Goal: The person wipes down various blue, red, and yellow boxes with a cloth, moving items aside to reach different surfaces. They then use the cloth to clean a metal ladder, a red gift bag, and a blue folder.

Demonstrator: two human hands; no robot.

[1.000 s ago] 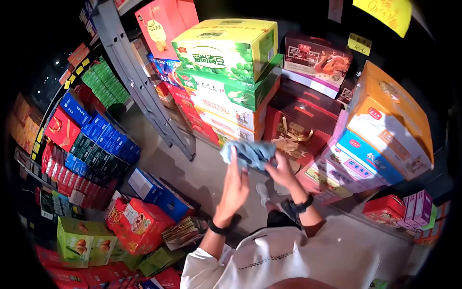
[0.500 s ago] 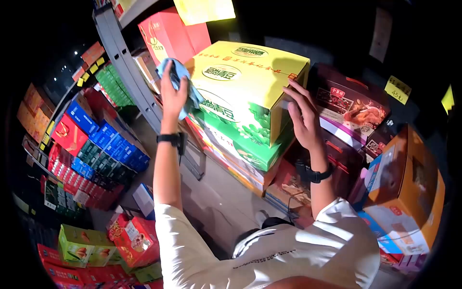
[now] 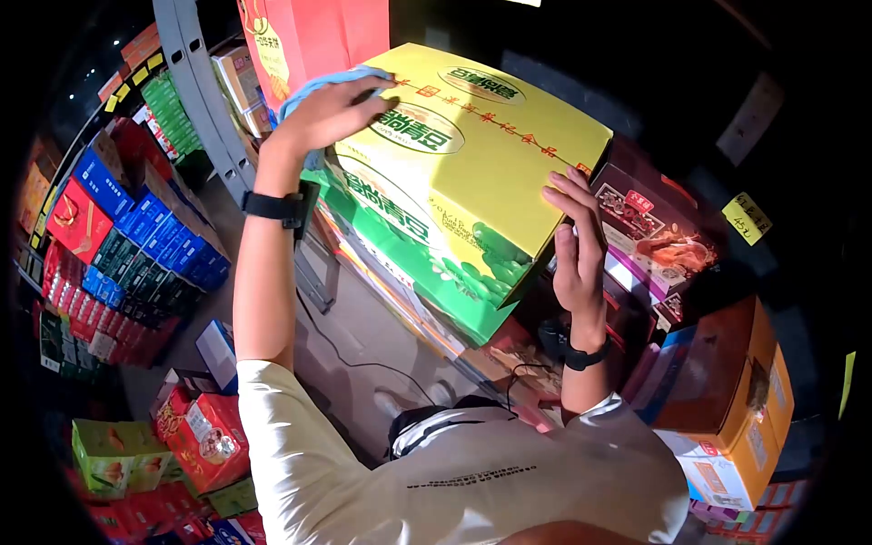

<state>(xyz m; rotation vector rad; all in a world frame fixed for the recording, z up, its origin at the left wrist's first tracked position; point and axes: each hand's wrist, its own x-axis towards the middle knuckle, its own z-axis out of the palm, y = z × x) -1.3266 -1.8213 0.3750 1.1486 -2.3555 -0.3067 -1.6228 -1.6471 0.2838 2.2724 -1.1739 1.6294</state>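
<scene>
A yellow and green carton (image 3: 509, 127) with printed labels lies on top of a stack in front of me. My left hand (image 3: 336, 113) is at its far left corner, fingers bent over a light blue cloth (image 3: 313, 88), fingertips reaching onto the yellow top. Part of the cloth is hidden beneath the hand. At the carton's right edge, my right hand (image 3: 579, 241) has its fingers stretched out, the tips touching the edge near the corner. Nothing is held in it.
A red gift bag (image 3: 341, 36) stands behind the carton, beside a grey metal upright (image 3: 195, 82). Dark red boxes (image 3: 649, 213) and an orange carton (image 3: 718, 381) sit to the right. Stacked coloured boxes (image 3: 173, 245) fill the left. A cable (image 3: 363, 365) crosses the floor.
My left hand has turned from the carton's left side to point rightward over its top edge, with the cloth. The right hand stays at the right edge. The carton looks larger in view.
</scene>
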